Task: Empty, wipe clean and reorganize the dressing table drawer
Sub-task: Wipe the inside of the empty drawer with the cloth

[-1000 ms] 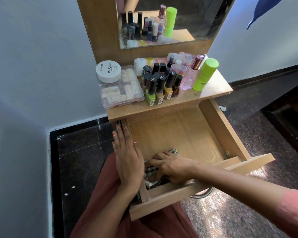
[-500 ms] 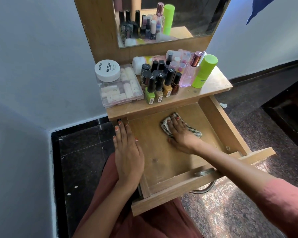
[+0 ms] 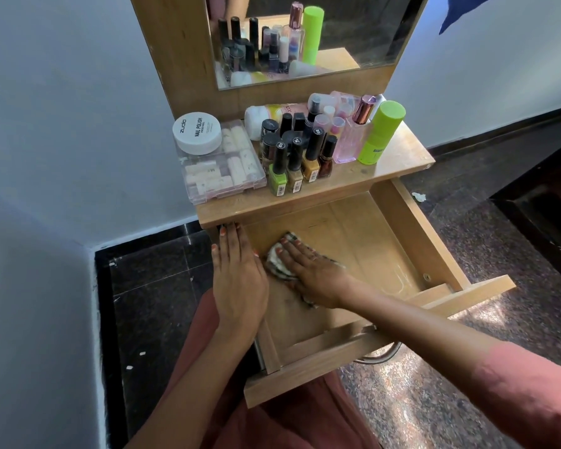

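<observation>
A: What is the largest thing at risk here?

B: The drawer [image 3: 412, 241]. It is drawn far out of the dressing table, its floor bare, and weight is being pressed into it from above. If more load were put on the front, the runners could be strained or the drawer tipped. The left hand [image 3: 238, 280] is laid flat along the left side wall, fingers straight and nothing gripped, so the drawer is judged to be steadied by it.

A: And on the counter [image 3: 399, 153]?

B: It is crowded with what was presumably taken out: a clear plastic box [image 3: 227, 176] with a white nail polish jar [image 3: 196, 132] on top, a tight cluster of nail polish bottles [image 3: 300, 160], a pink perfume bottle [image 3: 350, 140] and a green canister [image 3: 381, 132]. The front bottles are stood just beside the edge, directly above the open drawer. A jolt to the drawer could be passed up, and a glass bottle could be knocked down into it.

A: And the cloth [image 3: 280, 259]?

B: It is pressed to the drawer floor near the back left corner under the right hand [image 3: 314, 273], whose grip is flat and spread, palm down rather than clenched. The cloth is bunched, so corners may be missed or dust only pushed aside. A pale smear near the right front corner appears not yet wiped.
</observation>
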